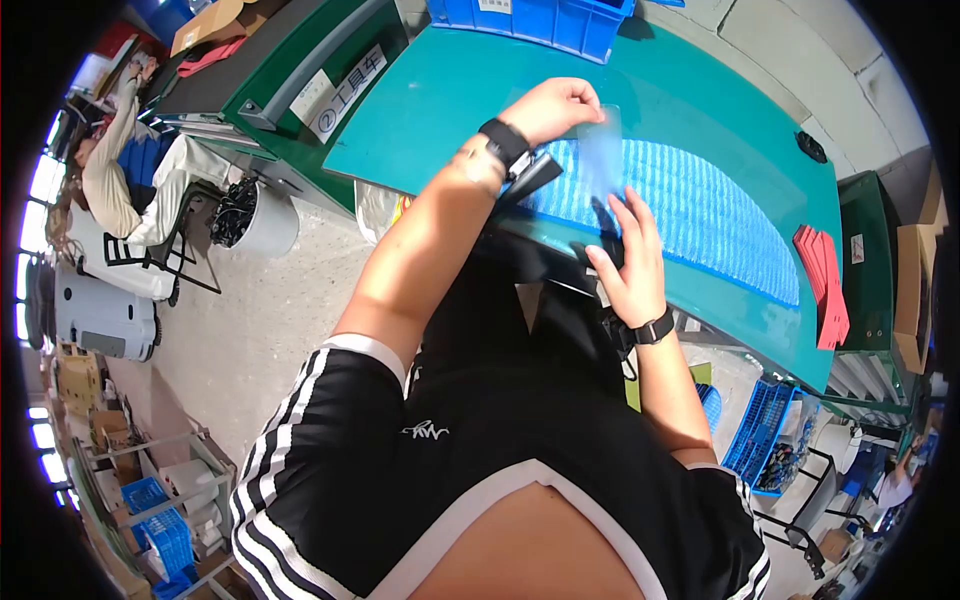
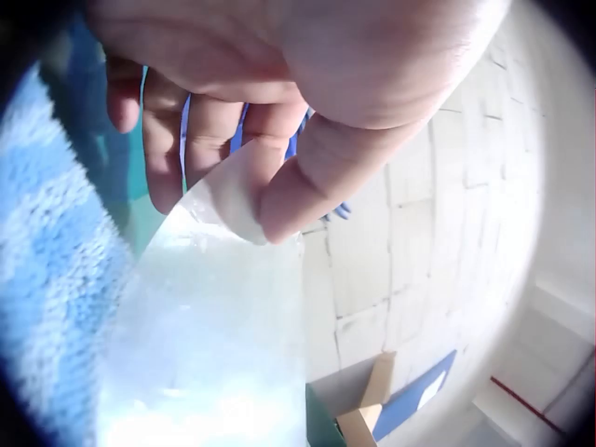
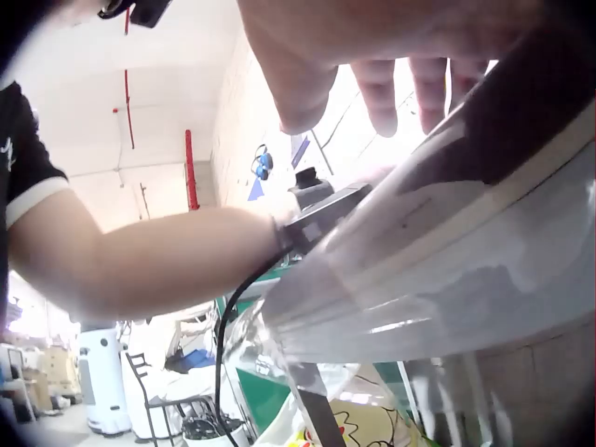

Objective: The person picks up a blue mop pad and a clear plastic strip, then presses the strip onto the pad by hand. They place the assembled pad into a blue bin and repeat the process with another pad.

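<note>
My left hand pinches the corner of a clear plastic sheet between thumb and forefinger. In the head view this plastic hangs as a blurred pale strip over a blue, fluffy ribbed cloth with a curved far edge. The cloth lies along the near side of the green table. My right hand is spread at the near edge of the cloth, below the sheet's lower end. Its fingers look straight and hold nothing in the right wrist view.
A blue plastic bin stands at the table's back edge. Red flat pieces lie at the right end, with a small black object behind. Blue crates stand on the floor at right. A green tool cabinet adjoins at left.
</note>
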A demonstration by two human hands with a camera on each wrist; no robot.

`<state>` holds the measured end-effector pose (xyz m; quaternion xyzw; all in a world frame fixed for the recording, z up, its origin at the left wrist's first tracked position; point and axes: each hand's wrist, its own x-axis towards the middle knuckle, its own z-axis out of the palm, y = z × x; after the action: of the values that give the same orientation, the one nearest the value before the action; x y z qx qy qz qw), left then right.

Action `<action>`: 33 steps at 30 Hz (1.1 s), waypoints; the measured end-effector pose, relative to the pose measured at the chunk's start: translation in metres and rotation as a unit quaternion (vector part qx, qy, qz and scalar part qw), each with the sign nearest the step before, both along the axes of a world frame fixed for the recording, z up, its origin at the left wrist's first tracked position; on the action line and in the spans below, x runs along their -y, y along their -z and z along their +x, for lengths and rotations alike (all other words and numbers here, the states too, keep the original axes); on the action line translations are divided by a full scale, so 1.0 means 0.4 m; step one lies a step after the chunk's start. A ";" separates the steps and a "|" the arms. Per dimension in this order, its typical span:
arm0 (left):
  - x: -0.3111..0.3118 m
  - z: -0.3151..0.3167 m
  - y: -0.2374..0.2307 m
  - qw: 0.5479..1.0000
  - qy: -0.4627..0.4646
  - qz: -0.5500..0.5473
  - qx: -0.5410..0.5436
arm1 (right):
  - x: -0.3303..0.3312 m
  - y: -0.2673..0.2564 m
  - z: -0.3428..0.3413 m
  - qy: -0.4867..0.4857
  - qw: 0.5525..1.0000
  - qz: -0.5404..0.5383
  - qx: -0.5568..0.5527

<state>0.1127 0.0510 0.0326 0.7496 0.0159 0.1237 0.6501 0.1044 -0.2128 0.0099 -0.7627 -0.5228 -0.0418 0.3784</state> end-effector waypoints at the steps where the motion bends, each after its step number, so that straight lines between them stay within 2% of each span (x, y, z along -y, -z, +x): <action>1: 0.031 -0.033 -0.044 0.998 0.030 -0.034 0.048 | 0.004 0.006 0.001 -0.001 1.000 0.002 0.005; 2: 0.063 -0.073 -0.087 0.994 0.075 -0.060 0.058 | 0.009 0.012 0.002 -0.007 0.999 0.051 -0.005; 3: 0.090 -0.101 -0.106 0.980 0.128 -0.143 0.056 | 0.010 0.020 0.005 -0.013 0.995 0.100 -0.013; 4: 0.106 -0.129 -0.123 0.978 0.133 -0.160 0.031 | 0.015 0.033 0.013 -0.022 0.993 0.116 -0.030; 7: 0.142 -0.172 -0.115 0.968 0.120 -0.219 -0.002 | 0.018 0.043 0.018 -0.072 0.973 0.182 -0.123; 8: 0.164 -0.181 -0.117 0.974 0.063 -0.214 -0.051 | 0.018 0.043 0.019 -0.080 0.972 0.185 -0.124; 9: 0.163 -0.167 -0.084 0.976 0.047 -0.201 -0.064 | 0.016 0.048 0.020 -0.077 0.973 0.186 -0.111; 11: 0.153 -0.147 -0.007 0.995 -0.001 -0.073 -0.066 | 0.019 0.051 0.023 -0.062 0.981 0.167 -0.082; 12: 0.155 -0.144 0.009 0.995 -0.003 -0.074 -0.064 | 0.019 0.042 0.023 -0.059 0.987 0.143 -0.051; 14: 0.161 -0.137 0.017 0.989 -0.069 0.125 -0.044 | 0.020 0.031 0.017 -0.037 0.995 0.094 -0.002; 15: 0.166 -0.132 0.012 0.989 -0.067 0.127 -0.040 | 0.019 0.032 0.013 -0.028 0.995 0.094 0.024; 17: 0.178 -0.121 -0.001 0.992 -0.093 0.039 -0.081 | 0.017 0.025 0.007 -0.016 0.996 0.084 0.039; 18: 0.181 -0.112 -0.003 0.992 -0.091 0.039 -0.079 | 0.015 0.020 0.005 -0.013 0.996 0.080 0.039; 21: 0.183 -0.096 -0.003 0.991 -0.093 0.057 -0.079 | 0.014 0.003 0.001 -0.011 0.998 0.052 0.044; 23: 0.182 -0.083 0.005 0.985 -0.123 0.106 -0.051 | 0.008 -0.011 -0.007 -0.006 0.998 0.049 0.041; 24: 0.180 -0.081 0.010 0.985 -0.121 0.108 -0.052 | 0.004 -0.017 -0.007 -0.007 0.998 0.012 0.066; 26: 0.175 -0.075 0.021 0.966 -0.136 0.218 -0.040 | -0.007 -0.020 -0.010 -0.005 0.993 -0.048 0.106; 29: 0.152 -0.059 0.057 0.961 -0.137 0.236 -0.032 | -0.014 -0.019 -0.014 -0.007 0.988 -0.096 0.118; 31: 0.140 -0.053 0.070 0.968 -0.135 0.207 -0.054 | -0.010 -0.016 -0.013 -0.006 0.991 -0.056 0.123; 33: 0.133 -0.052 0.080 0.973 -0.134 0.175 -0.072 | 0.000 -0.009 -0.006 -0.057 0.990 -0.038 0.121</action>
<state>0.0919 -0.0021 0.0005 0.8498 0.1406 0.1564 0.4834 0.1022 -0.2130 0.0136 -0.7349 -0.6085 -0.0920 0.2848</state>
